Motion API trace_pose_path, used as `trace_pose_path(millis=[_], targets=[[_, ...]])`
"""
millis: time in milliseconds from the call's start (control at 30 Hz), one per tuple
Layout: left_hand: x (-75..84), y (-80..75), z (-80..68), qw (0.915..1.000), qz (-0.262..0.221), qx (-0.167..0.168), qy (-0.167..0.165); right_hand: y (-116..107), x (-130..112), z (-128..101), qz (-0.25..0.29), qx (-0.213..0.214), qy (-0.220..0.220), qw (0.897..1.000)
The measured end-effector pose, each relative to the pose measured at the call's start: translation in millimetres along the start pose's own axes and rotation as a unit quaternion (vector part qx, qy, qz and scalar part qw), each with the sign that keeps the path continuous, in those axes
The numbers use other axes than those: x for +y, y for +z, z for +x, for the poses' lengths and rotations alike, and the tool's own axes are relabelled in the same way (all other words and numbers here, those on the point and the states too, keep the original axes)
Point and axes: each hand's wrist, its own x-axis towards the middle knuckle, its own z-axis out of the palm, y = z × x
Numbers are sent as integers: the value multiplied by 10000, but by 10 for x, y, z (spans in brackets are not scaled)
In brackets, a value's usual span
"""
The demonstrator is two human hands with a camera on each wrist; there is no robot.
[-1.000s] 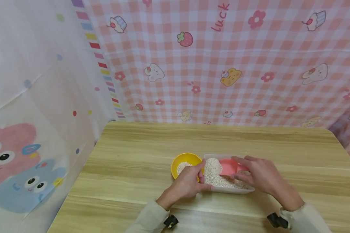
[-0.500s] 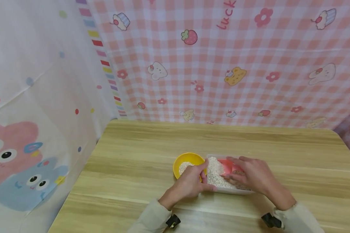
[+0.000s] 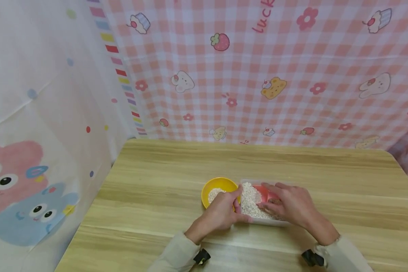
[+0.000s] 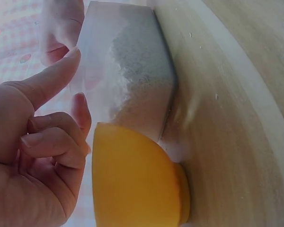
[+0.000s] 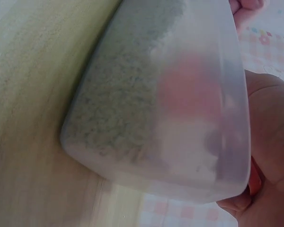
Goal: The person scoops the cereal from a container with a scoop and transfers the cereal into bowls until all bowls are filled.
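Pink scoop point(image 3: 266, 193) sits in our right hand point(image 3: 290, 206), buried in the rice point(image 3: 251, 202) in the tub point(image 3: 262, 222); our left hand point(image 3: 221, 213) pinches the tub's left end beside the bowl point(image 3: 218, 186). Left wrist: thumb on the wall, fingers curled. Right wrist: scoop blurred behind plastic. We judge it mid-scoop; next, lift level towards the bowl.

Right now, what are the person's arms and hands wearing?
Both hands are bare: left hand, right hand. Each forearm has a light beige long sleeve, left sleeve, right sleeve. A small black device sits at each wrist, left, right.
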Motion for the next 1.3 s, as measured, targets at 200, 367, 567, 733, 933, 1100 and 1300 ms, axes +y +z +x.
trace_pose_path(millis=[200, 367, 567, 733, 933, 1100, 1300], targets=[[32, -6, -3, 9997, -76, 4, -218, 31, 26, -23, 57, 145, -11, 9999], [45, -5, -2, 9996, -94, 10, -282, 30, 56, -64, 193, 142, 85, 9997], [41, -4, 3, 9997, -135, 21, -179, 19, 106, -123, 389, 281, 122, 9988], [34, -6, 4, 9996, -145, -2, -222, 10, 130, -166, 548, 256, 170, 9980], [34, -2, 2, 9996, -84, 12, -252, 28, 149, -196, 701, 340, 124, 9969], [37, -2, 2, 9997, -48, 47, -216, 21, 171, -207, 952, 281, 159, 9949], [49, -9, 3, 9997, 20, 42, -235, -1, 177, -214, 1005, 185, 276, 9944]])
